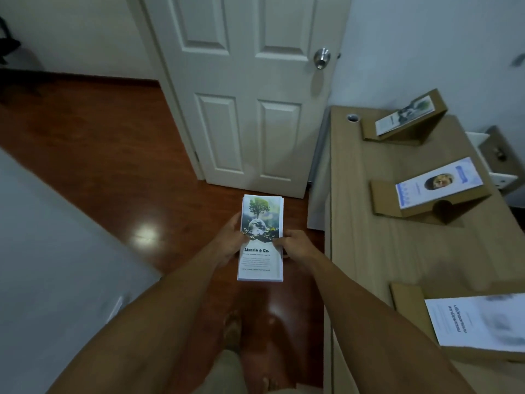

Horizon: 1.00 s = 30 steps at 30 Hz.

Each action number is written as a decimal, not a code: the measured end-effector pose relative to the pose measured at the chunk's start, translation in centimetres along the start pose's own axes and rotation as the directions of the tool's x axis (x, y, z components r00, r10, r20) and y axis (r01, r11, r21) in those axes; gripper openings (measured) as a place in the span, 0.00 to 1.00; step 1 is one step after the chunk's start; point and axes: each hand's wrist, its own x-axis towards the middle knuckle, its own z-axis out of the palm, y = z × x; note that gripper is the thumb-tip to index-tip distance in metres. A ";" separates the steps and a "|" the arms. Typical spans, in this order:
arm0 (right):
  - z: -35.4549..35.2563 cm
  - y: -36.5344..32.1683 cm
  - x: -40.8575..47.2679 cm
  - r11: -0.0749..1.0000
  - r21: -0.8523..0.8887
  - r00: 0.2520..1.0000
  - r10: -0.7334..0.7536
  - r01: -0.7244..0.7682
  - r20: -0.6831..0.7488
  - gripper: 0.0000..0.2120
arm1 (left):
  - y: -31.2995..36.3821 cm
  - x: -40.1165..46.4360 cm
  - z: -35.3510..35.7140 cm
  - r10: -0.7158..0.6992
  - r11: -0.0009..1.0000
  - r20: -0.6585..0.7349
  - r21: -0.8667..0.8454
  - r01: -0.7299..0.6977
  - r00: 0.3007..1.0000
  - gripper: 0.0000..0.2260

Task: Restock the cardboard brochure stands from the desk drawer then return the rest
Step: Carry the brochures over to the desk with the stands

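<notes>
Both hands hold a stack of Liceria & Co. brochures (261,240) over the floor, clear of the desk's (369,223) left edge: the left hand (230,243) grips one long side, the right hand (292,245) pinches the other. Held only mid-length, loose sheets could fan out and slip to the floor. The matching cardboard stand (406,120) sits at the desk's far edge, well apart from the stack.
</notes>
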 end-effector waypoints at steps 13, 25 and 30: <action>-2.9 -7.9 10.5 0.995 0.102 0.966 0.027 -0.001 -0.256 0.11 | 9.7 15.6 -1.7 0.011 0.997 0.256 0.068 -0.029 0.967 0.29; -4.8 -13.2 17.9 0.980 0.197 0.931 0.065 0.008 -0.360 0.06 | 15.2 26.8 -1.6 -0.013 0.993 0.361 0.116 -0.031 0.933 0.29; -8.7 -14.9 21.9 0.973 0.230 0.925 0.074 0.015 -0.373 0.06 | 17.8 31.8 1.0 -0.010 0.988 0.358 0.149 -0.047 0.934 0.32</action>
